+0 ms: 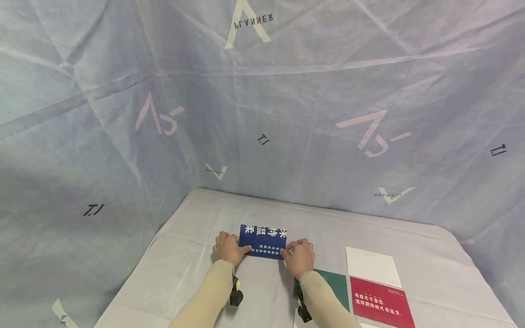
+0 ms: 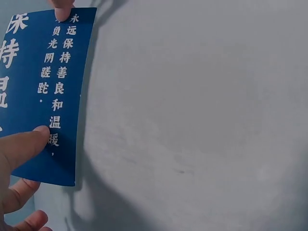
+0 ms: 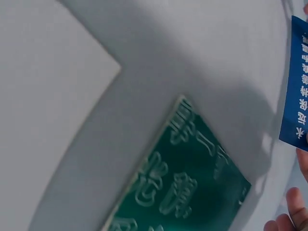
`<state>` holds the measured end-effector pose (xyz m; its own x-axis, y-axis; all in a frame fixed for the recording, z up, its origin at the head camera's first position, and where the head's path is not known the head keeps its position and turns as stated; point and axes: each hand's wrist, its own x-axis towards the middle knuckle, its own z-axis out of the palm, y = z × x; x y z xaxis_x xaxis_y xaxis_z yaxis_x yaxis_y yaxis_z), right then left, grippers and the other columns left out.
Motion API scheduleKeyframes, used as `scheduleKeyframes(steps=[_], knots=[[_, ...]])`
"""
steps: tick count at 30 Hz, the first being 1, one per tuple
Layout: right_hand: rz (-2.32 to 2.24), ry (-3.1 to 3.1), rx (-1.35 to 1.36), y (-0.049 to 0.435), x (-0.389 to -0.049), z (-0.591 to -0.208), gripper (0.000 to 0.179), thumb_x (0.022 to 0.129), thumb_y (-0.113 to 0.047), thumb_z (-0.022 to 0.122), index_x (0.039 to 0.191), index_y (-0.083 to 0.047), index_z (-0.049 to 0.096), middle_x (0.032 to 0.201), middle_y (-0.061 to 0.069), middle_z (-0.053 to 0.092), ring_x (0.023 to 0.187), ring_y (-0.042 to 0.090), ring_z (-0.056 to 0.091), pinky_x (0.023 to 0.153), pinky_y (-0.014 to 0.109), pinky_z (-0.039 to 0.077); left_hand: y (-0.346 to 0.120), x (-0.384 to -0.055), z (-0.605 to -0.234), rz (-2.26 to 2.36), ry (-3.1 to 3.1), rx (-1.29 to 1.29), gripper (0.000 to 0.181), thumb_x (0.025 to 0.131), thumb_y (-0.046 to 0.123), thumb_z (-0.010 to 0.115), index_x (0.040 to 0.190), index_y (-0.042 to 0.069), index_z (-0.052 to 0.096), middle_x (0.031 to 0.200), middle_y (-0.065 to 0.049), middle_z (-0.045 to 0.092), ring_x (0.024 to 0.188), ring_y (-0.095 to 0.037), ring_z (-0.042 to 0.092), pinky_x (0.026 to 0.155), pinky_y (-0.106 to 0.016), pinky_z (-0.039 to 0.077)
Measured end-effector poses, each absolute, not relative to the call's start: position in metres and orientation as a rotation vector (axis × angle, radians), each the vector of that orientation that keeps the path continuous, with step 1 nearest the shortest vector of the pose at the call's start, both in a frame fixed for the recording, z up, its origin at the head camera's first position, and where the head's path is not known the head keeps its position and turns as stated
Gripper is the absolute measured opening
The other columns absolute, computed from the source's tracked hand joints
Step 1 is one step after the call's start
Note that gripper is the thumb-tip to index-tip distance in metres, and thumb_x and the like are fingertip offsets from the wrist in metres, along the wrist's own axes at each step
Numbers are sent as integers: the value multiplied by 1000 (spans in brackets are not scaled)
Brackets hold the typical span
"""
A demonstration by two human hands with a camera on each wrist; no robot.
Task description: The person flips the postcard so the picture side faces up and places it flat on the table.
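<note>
A dark blue card with white Chinese characters is held between both hands over the grey cloth. My left hand pinches one short side, its thumb lying on the printed face and its fingers behind, as the left wrist view shows. On the opposite side my right hand pinches the card's near corner with thumb and fingers. In the right wrist view only part of the blue card shows at the right edge, with a few fingertips under it.
Right of the right forearm lie a green card, a red card with white characters and a white card. Part of another white card shows below the right wrist. A grey printed cloth hangs behind the table.
</note>
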<state>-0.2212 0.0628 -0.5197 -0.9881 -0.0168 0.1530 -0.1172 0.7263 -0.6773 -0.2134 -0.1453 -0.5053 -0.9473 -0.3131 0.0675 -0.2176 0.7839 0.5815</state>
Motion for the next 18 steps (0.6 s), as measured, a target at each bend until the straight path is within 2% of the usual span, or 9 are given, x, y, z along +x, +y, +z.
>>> scheduleKeyframes(steps=[7, 18], knots=[[1190, -2754, 53, 73, -219, -508, 19, 88, -20, 77, 75, -11, 67, 116, 20, 57, 117, 40, 45, 97, 62, 36, -142, -212, -497, -935, -2812, 373, 39, 77, 33, 88, 92, 3, 70, 119, -21, 55, 113, -38, 49, 93, -55, 40], [1281, -2723, -11, 95, -204, -494, 16, 88, -19, 76, 79, -8, 68, 120, 21, 56, 120, 42, 44, 100, 61, 38, -129, -210, -474, -987, -2848, 253, 26, 76, 20, 89, 83, 5, 69, 116, -18, 55, 114, -37, 48, 91, -54, 38]])
